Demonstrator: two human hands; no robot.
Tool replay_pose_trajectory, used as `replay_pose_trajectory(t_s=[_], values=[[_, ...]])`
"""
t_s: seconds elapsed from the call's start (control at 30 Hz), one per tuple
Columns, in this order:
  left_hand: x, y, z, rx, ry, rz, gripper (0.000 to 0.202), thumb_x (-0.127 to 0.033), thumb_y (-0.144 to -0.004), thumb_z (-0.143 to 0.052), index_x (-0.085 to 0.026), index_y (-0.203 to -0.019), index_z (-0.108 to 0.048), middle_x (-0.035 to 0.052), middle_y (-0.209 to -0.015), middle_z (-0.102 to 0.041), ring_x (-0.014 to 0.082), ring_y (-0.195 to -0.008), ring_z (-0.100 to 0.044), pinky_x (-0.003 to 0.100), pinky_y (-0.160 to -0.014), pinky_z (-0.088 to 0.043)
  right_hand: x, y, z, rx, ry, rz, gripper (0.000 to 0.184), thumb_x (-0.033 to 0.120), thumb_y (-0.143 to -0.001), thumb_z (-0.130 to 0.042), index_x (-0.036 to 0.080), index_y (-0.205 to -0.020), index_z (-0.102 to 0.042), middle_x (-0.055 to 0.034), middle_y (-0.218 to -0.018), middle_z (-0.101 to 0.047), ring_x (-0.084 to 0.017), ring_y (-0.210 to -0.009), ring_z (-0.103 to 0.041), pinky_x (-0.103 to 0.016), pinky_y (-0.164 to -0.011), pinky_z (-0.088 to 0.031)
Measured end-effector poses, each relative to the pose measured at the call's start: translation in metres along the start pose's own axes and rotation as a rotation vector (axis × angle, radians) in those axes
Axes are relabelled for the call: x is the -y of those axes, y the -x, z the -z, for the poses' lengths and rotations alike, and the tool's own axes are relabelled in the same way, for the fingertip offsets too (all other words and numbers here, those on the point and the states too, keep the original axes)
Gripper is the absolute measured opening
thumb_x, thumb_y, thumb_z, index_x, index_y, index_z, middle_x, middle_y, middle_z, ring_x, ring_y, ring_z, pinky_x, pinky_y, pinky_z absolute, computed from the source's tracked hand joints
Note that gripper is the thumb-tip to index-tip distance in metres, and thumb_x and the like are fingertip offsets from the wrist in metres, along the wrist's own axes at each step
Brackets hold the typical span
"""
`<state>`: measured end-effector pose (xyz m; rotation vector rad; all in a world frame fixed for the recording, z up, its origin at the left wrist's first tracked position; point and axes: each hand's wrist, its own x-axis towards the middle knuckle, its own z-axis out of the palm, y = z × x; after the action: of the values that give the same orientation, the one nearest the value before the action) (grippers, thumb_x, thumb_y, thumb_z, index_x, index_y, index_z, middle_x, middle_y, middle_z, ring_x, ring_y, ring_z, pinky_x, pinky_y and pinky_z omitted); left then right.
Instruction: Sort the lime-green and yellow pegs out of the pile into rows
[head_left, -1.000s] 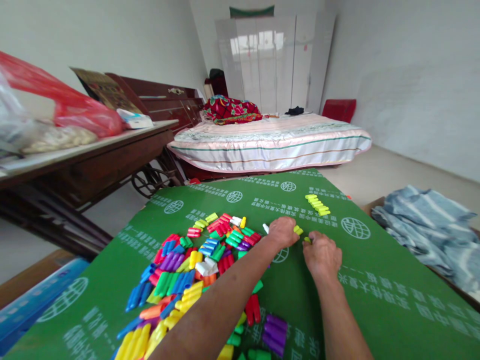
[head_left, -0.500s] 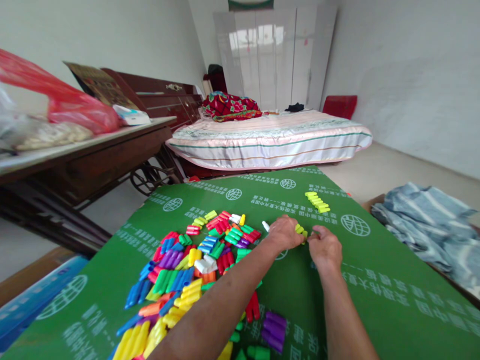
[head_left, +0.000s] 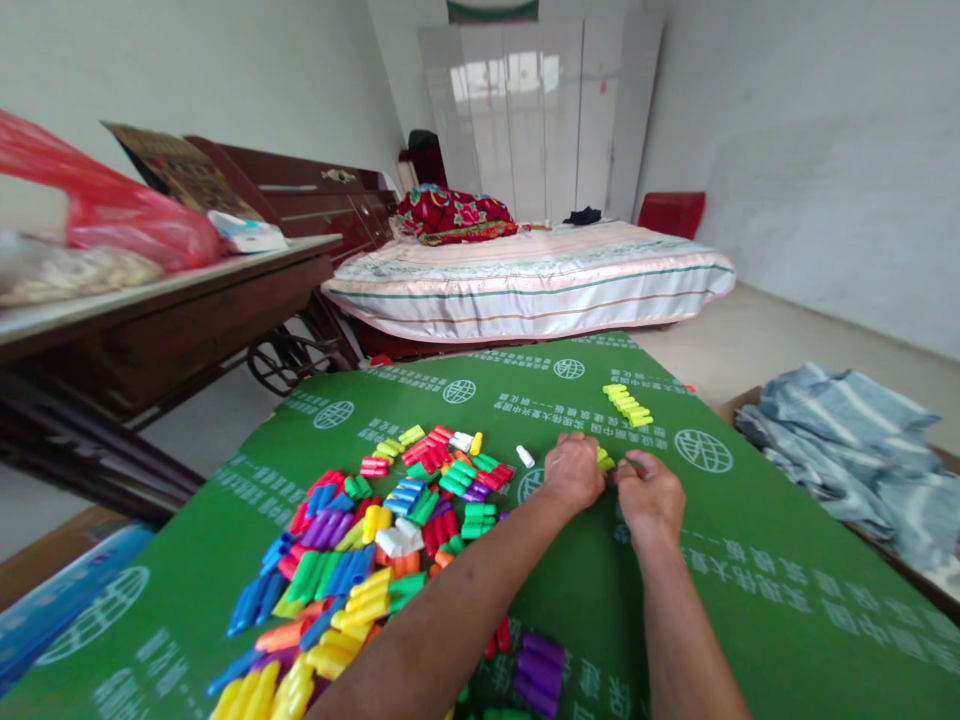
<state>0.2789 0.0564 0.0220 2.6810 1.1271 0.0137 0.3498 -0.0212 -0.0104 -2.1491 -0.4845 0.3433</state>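
On the green board [head_left: 592,585], a heap of coloured pieces [head_left: 367,600] is partly hidden by the left forearm [head_left: 442,620] and cut off below. The left hand [head_left: 575,470] curls around yellow-green pieces [head_left: 604,459], mostly covered, their visible ends pointing roughly rightward, long axes about sideways, toward the right hand [head_left: 651,495], whose pinched fingertips may or may not grasp something; I cannot tell.

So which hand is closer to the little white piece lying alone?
Left. The left hand is just right of the white piece; the right hand is farther over, beyond the left one.
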Motion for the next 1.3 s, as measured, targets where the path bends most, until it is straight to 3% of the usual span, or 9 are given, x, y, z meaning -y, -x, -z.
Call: replay_pose_trajectory(t_s=[0.2,0.57,1.1,1.3], values=[[0.000,-0.033,0.000,-0.025,-0.001,-0.037,0.025,-0.028,-0.077,-0.056,-0.018,-0.099,-0.063,0.0075,-0.110,-0.063,0.0208,-0.108,-0.055,0.028,-0.095,-0.044,-0.008,-0.004,-0.007,-0.007,-0.127,-0.029,0.038,0.038,-0.073,-0.051,0.018,-0.100,-0.070,-0.0052,-0.077,-0.072,-0.023,-0.072,-0.065,-0.031,-0.070,-0.047],[-0.014,-0.079,-0.012,-0.065,0.016,-0.028,0.027,-0.025,-0.075,-0.057,-0.019,-0.100,-0.065,0.0072,-0.107,-0.066,0.0210,-0.105,-0.057,0.028,-0.093,-0.046,0.004,0.005,-0.004,0.068,0.016,0.029,0.035,0.035,-0.078,-0.046,0.019,-0.098,-0.070,-0.0064,-0.080,-0.072,-0.022,-0.074,-0.065,-0.030,-0.068,-0.046],[-0.016,-0.083,-0.013,-0.060,0.053,-0.046,0.030,-0.025,-0.075,-0.057,-0.019,-0.103,-0.064,0.0081,-0.109,-0.065,0.0220,-0.105,-0.056,0.030,-0.091,-0.047,0.004,0.008,-0.004,0.084,0.096,0.112,0.030,0.033,-0.080,-0.046,0.021,-0.093,-0.071,-0.0045,-0.079,-0.074,-0.021,-0.072,-0.065,-0.029,-0.063,-0.045],[-0.005,-0.072,0.000,-0.070,0.034,-0.058,0.033,-0.033,-0.076,-0.058,-0.019,-0.106,-0.063,0.0085,-0.112,-0.062,0.0221,-0.107,-0.055,0.030,-0.091,-0.047,0.002,0.007,-0.003,0.106,0.075,0.078,0.034,0.037,-0.080,-0.046,0.020,-0.097,-0.070,-0.0051,-0.080,-0.073,-0.022,-0.076,-0.066,-0.030,-0.068,-0.047]])
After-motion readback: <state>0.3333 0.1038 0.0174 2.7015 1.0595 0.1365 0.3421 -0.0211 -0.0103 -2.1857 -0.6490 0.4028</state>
